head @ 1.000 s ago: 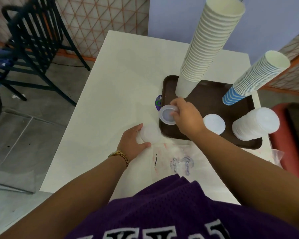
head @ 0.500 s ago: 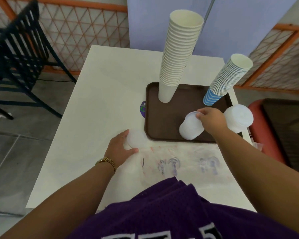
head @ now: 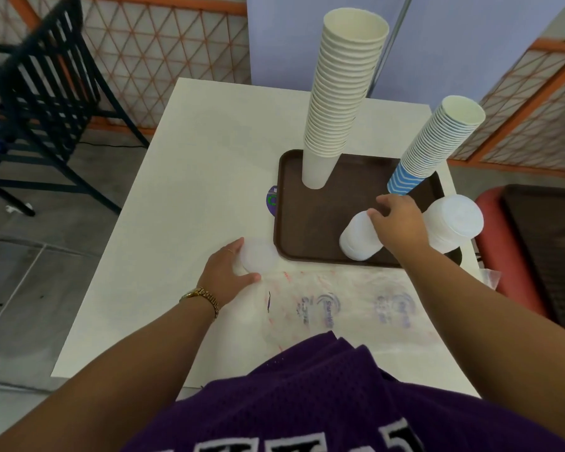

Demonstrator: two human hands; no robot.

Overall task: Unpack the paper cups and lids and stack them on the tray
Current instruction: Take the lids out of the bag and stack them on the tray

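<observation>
On the tray (head: pixel 307 236): cups stacked, two lid piles | right hand (head: pixel 402 226) holds small lid pile (head: pixel 359 238) | left hand (head: pixel 225 272) holds lids (head: pixel 258 261) on bench (head: pixel 190 197), still to stack

The scene is evenly and brightly lit by soft, diffuse light. Only faint shadows are cast on the white table (head: pixel 190 177). Straight lines are bowed towards the edges, and slight softness is seen throughout.
</observation>
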